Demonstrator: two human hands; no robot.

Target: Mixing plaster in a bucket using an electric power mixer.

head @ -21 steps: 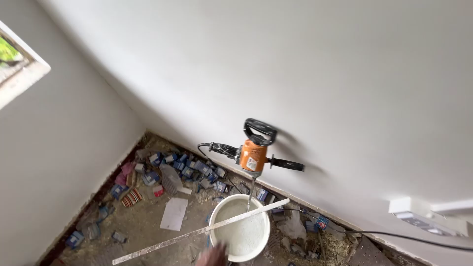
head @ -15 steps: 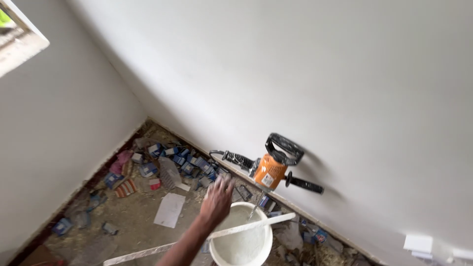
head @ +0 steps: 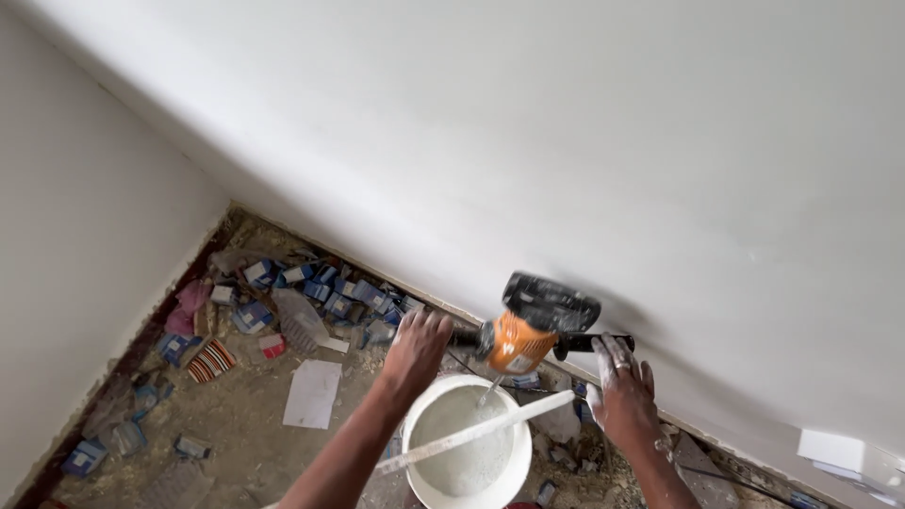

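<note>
An orange and black power mixer [head: 528, 330] stands upright over a white bucket [head: 514, 471] of pale, wet mix, its shaft running down into the bucket. My left hand [head: 415, 349] is at the mixer's left side handle, fingers curled over it. My right hand [head: 622, 396], smeared with white, reaches for the black right side handle [head: 589, 344], fingers spread and just touching it. A long white straightedge [head: 481, 429] lies across the bucket's rim.
A white plastered wall [head: 566, 141] rises right behind the mixer. Blue and white empty packets [head: 311, 283], a white sheet [head: 313, 393] and rubble litter the dirt floor along the wall's foot. A white box [head: 830, 448] sits at the lower right.
The view has moved closer to the mixer. My left hand has reached up to the left handle, and my right hand has come into view at the right handle.
</note>
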